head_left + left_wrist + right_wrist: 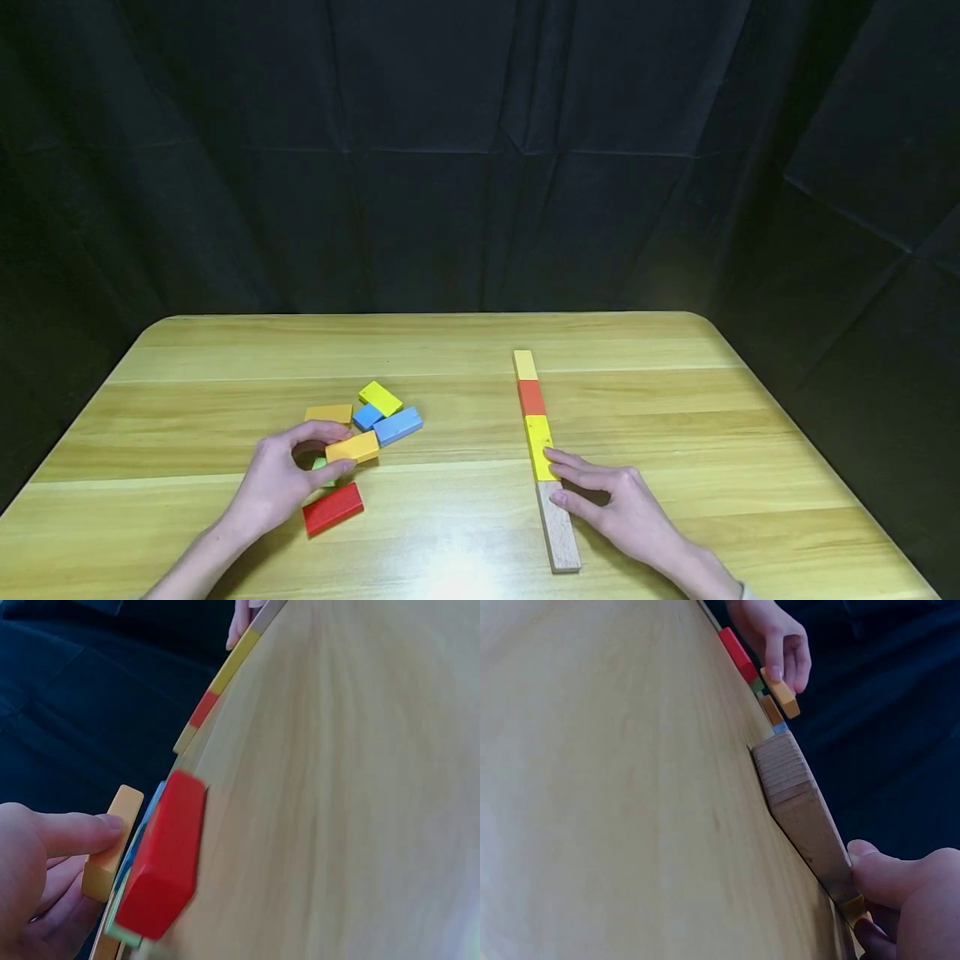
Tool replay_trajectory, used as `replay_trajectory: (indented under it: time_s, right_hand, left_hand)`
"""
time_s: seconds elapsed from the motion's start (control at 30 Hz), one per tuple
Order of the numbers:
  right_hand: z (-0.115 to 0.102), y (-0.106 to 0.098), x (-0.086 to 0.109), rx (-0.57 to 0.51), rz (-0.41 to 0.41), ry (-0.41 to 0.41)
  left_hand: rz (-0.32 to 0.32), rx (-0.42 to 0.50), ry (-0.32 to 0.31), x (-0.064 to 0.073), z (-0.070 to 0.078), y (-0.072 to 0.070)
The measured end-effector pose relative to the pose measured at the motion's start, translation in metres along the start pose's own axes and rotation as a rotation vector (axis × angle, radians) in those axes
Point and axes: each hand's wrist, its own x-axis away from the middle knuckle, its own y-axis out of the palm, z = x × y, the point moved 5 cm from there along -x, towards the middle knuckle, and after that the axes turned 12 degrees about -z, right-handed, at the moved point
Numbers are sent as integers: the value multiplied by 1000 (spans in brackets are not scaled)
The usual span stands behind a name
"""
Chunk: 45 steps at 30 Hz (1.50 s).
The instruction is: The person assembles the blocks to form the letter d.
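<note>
My left hand (281,471) pinches an orange-yellow block (354,448) between thumb and fingers, held over the loose blocks. Beneath and beside it lie a green block (324,468), mostly hidden, a red block (333,508) and an orange block (328,413). On the right, a straight row joins a pale yellow block (525,365), an orange-red block (531,397), a yellow block (538,446) and a grey-brown wooden block (802,821) end to end. My right hand (618,504) touches this row from the right, its fingertips at the yellow block and its thumb at the grey-brown one.
Behind the held block lie two blue blocks (398,426) and another yellow block (381,398). The wooden table (450,350) has rounded far corners, and a dark curtain (435,225) hangs behind it.
</note>
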Motion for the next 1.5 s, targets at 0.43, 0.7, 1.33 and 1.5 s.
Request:
replay_trajectory:
  time_s: [0.43,0.7,1.33,1.5]
  right_hand:
    - [-2,-1,0,14,7,-9]
    - [0,-1,0,10,14,-8]
    - [-4,-1,0,14,27,-56]
    - [-4,-1,0,19,18,-39]
  left_hand:
    - [-23,4,-14,-13,31,36]
    - [-21,-23,45,-33,53,66]
    - [-77,-183,157,-65,82,120]
    - [-69,-175,156,-73,83,124]
